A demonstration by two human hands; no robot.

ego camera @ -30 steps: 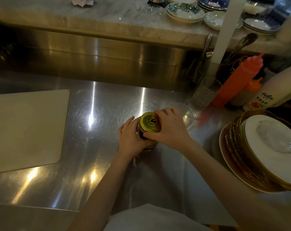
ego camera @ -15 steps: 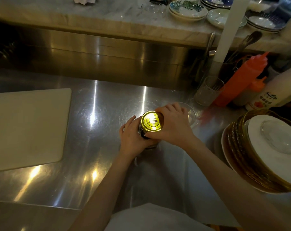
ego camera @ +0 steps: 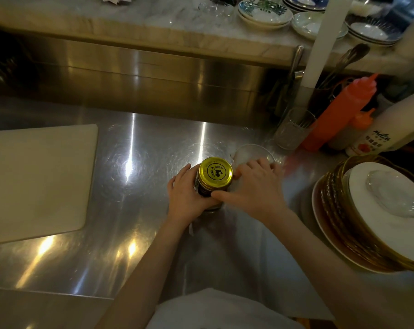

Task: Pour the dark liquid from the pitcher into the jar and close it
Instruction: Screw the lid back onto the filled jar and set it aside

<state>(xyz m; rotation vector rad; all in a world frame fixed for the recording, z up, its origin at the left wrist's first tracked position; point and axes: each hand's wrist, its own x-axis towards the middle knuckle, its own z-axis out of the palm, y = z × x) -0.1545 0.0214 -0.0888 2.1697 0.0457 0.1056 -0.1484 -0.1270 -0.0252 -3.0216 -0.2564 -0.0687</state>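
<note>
Left hand (ego camera: 185, 194) grips jar (ego camera: 209, 189); gold lid (ego camera: 215, 172) on.

Gold lid (ego camera: 216, 172) with a black emblem on a dark jar (ego camera: 203, 189). Steel-grey counter (ego camera: 139, 210); cream board (ego camera: 35, 181) at its left edge; orange bottle (ego camera: 339, 115) and gold-rimmed white plates (ego camera: 379, 219) right.

Restaurant kitchen: steel counter (ego camera: 134, 148), stacked plates (ego camera: 372, 217).
</note>
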